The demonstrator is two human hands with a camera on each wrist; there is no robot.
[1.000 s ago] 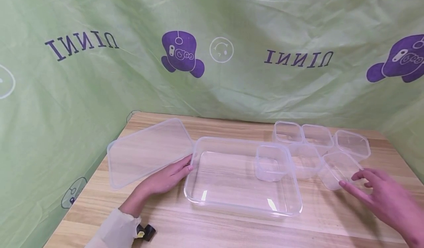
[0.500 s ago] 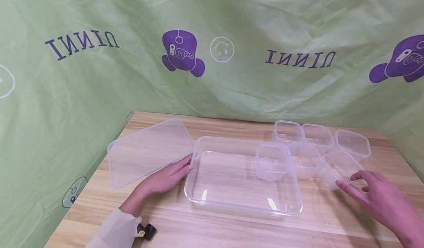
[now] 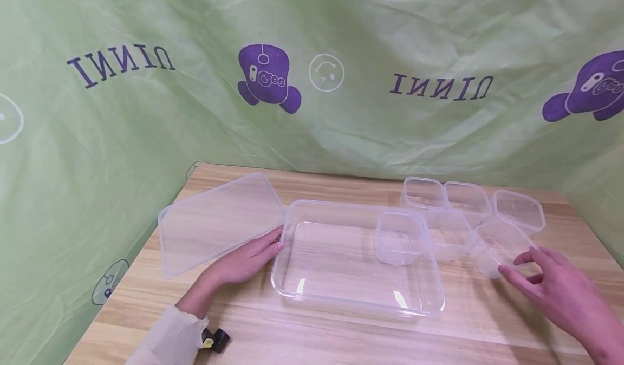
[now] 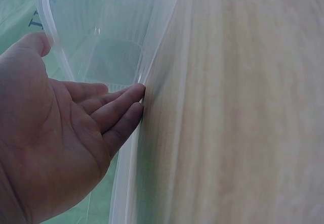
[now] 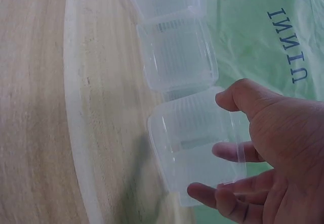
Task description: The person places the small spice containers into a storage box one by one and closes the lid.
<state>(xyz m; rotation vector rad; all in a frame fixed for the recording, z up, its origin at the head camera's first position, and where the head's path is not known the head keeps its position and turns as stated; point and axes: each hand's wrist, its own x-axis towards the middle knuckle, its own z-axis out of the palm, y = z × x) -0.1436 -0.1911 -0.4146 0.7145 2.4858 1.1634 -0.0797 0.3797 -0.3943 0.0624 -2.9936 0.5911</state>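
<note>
In the head view, my left hand rests with extended fingers against the left side of a large clear rectangular box. The left wrist view shows this left hand with its fingertips at the box wall. My right hand holds the near right part of a small clear container standing on the table. In the right wrist view, the right hand's thumb and bent fingers span that container. One small container sits inside the large box, toward its right end.
Several more small clear containers stand close together at the back right. A flat translucent lid lies left of the box. Behind the wooden table hangs a green printed cloth. A small black object is beside my left sleeve.
My right hand's thumb and fingers have shifted very slightly around the small container. The left hand, the box and the other containers stay in place.
</note>
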